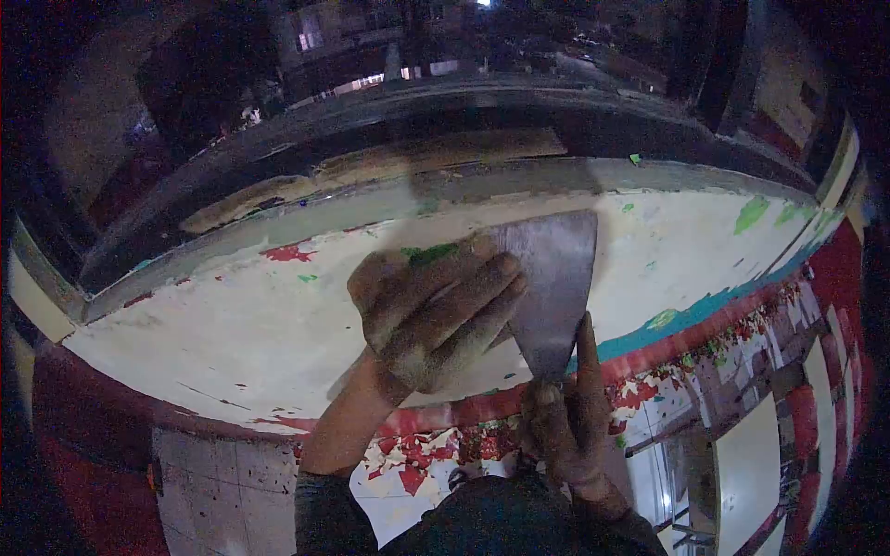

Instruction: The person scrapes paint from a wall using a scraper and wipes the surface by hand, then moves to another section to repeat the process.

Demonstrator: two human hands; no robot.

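A wide metal scraper (pixel 556 269) stands over the pale window sill (pixel 232 324), its broad blade edge pointing up and its narrow end down. My right hand (pixel 565 417) grips it at the narrow end, with one finger stretched along the blade's right side. The handle is mostly hidden in that hand. My left hand (pixel 440 310) is at the blade's left edge, fingers bent together with their tips against the metal. A green patch (pixel 431 252) shows just above its knuckles. Red and green paint remnants mark the sill.
A dark window frame (pixel 371 139) runs behind the sill, with a wooden strip (pixel 445 156) along it. Red and cream paint flakes (pixel 413 461) lie below the sill's front edge. White slats (pixel 746 473) stand at the lower right.
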